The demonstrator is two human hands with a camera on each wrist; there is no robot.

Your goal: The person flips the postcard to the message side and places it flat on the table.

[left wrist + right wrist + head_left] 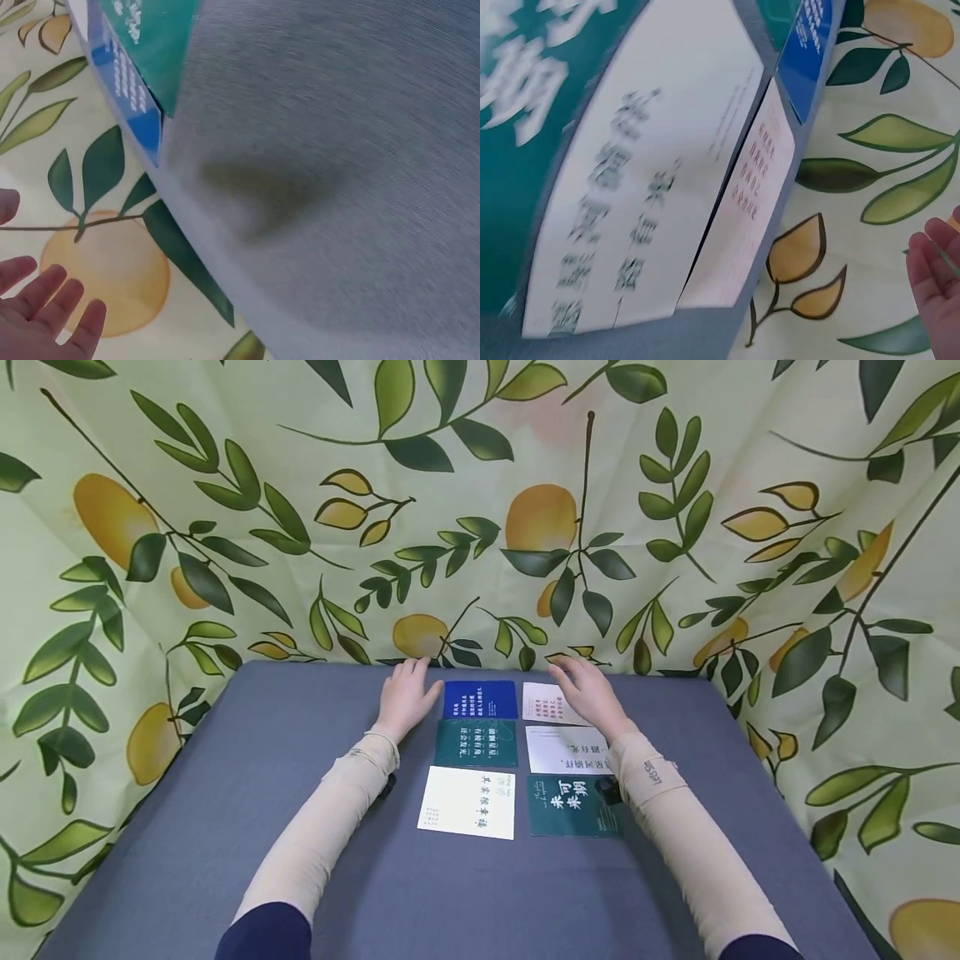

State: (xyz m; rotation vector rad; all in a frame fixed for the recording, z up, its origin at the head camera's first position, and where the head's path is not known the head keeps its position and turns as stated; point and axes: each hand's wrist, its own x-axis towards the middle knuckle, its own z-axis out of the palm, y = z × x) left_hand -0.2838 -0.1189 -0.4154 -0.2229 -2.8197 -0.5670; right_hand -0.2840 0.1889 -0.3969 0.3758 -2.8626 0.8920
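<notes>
Several printed cards lie in two columns. The left column has a blue card (pixel 481 700) at the back, a green card (pixel 476 742) in the middle and a cream card (pixel 467 802) in front. On the right are a pale pink card (pixel 543 703), a white card (pixel 566 750) and a dark green card (pixel 573 806). My left hand (pixel 406 695) is just left of the blue card, fingers spread and holding nothing. My right hand (pixel 588 695) overlaps the pink card's right side in the head view, fingers extended. In the right wrist view this hand (pixel 939 281) appears empty.
The cards lie on a grey cloth-covered table (pixel 465 897). Behind it hangs a curtain (pixel 480 577) printed with leaves and orange fruit, which meets the table's back edge and continues along both sides. Small black devices sit under both wrists.
</notes>
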